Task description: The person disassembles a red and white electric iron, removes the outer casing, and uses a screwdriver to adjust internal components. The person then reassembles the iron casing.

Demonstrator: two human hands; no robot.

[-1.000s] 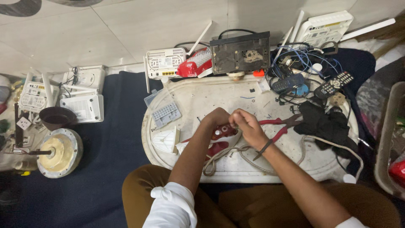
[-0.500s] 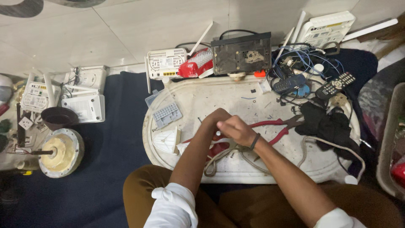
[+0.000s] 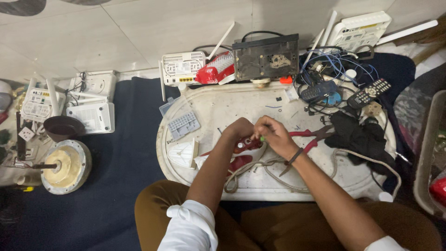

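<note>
A small red plastic part (image 3: 245, 145) is gripped by the curled left hand (image 3: 239, 130), while a tiny green piece (image 3: 262, 138) is pinched in the right hand (image 3: 274, 135) fingers above the oval white tray (image 3: 223, 104).

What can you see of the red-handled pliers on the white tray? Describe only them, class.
The pliers lie flat on the white tray, just right of the right hand. They have two red handles and dark metal jaws pointing right toward a heap of black cloth. The handles spread apart; the wrist hides part of the lower one. Whether the hand touches them cannot be told.
</note>
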